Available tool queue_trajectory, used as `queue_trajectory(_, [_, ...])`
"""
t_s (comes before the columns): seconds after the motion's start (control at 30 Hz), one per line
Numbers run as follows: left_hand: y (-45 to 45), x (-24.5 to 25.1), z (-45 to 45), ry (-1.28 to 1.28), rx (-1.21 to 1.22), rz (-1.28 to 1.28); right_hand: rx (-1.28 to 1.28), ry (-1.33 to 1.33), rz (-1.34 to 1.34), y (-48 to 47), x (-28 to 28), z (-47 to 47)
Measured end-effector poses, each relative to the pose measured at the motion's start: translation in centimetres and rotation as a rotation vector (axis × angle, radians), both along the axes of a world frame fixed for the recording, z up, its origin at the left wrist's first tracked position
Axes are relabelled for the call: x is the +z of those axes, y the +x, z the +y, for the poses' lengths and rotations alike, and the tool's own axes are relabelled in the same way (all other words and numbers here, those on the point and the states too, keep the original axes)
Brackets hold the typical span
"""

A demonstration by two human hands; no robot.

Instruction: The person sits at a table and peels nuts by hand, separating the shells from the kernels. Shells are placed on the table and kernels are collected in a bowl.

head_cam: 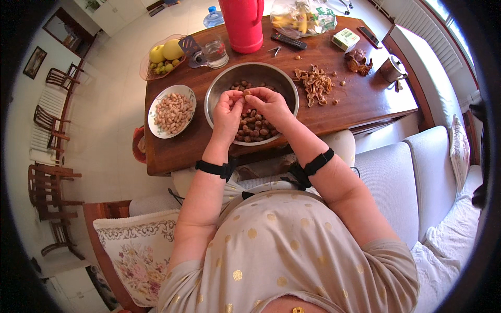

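Over a stainless steel bowl, my left hand and my right hand meet at the fingertips. Between them they pinch one small brown peanut, partly hidden by the thumbs and fingers. Many brown unshelled peanuts lie in the bowl below; my hands cover some of them. To the left, a white patterned dish holds pale pinkish shelled peanuts. Right of the bowl, broken peanut shells form a loose heap on the wooden table.
At the back stand a red pitcher, a glass mug and a fruit basket. A remote control, a bag of bananas, a small box, a phone and a metal lidded cup lie rightward.
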State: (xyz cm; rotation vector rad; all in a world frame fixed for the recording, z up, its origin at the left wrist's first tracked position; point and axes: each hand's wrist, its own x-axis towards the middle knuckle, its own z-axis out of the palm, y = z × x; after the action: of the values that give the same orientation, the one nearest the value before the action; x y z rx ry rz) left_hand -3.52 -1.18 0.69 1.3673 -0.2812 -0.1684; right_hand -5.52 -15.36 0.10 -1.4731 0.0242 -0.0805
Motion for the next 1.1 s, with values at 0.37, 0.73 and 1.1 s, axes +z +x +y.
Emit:
queue_trajectory(0.37, [-0.4, -0.5, -0.3, 0.281, 0.099, -0.339, -0.02, -0.206, -0.001, -0.1, 0.4, 0.0])
queue_trajectory(0.73, [-0.6, -0.3, -0.4, 0.359, 0.14, -0.358, 0.008, -0.145, 0.077, -0.2, 0.2, -0.2])
queue_trajectory(1.1, [-0.4, -0.7, -0.1, 0.352, 0.078, -0.244, 0.029, -0.073, 0.125, 0.1, 0.2, -0.3])
